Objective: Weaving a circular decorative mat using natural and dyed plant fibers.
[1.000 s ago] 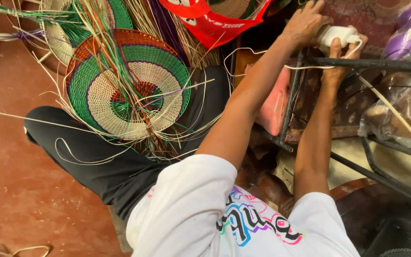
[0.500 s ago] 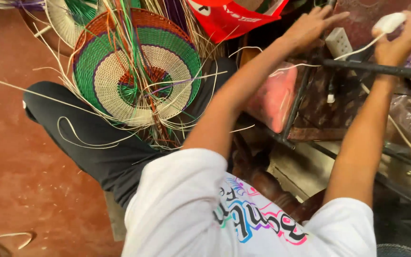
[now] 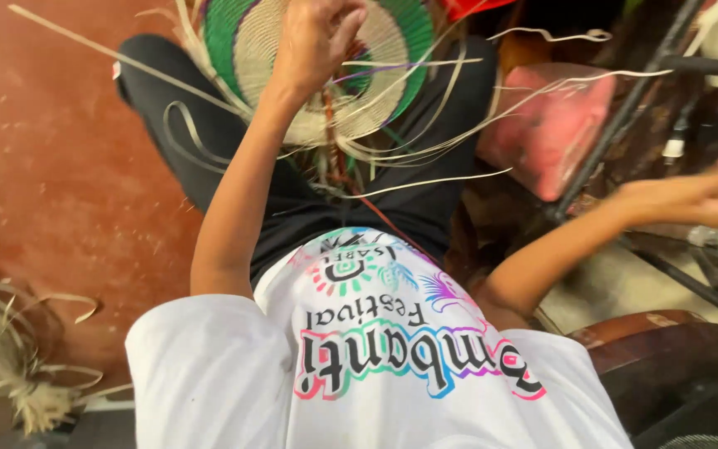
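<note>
A round woven disc [image 3: 392,50] with green, cream and purple rings rests on my lap, with loose pale strands [image 3: 425,150] trailing off it to the right. My left hand [image 3: 317,41] lies on the middle of the disc, fingers curled over the weave. My right hand [image 3: 700,195] is stretched out to the right, blurred, with its fingers extended and nothing in it. It hovers beside a black metal frame [image 3: 625,108]. I wear black trousers and a white printed shirt.
A pink plastic-wrapped bundle [image 3: 550,125] sits behind the metal frame, right of my lap. A heap of dry pale fibre [image 3: 2,366] lies on the red floor [image 3: 60,166] at lower left. A brown wooden seat edge [image 3: 666,328] shows at lower right.
My left hand has come back from the shelf at the right onto the woven disc. My right hand has dropped lower and no longer holds the white object.
</note>
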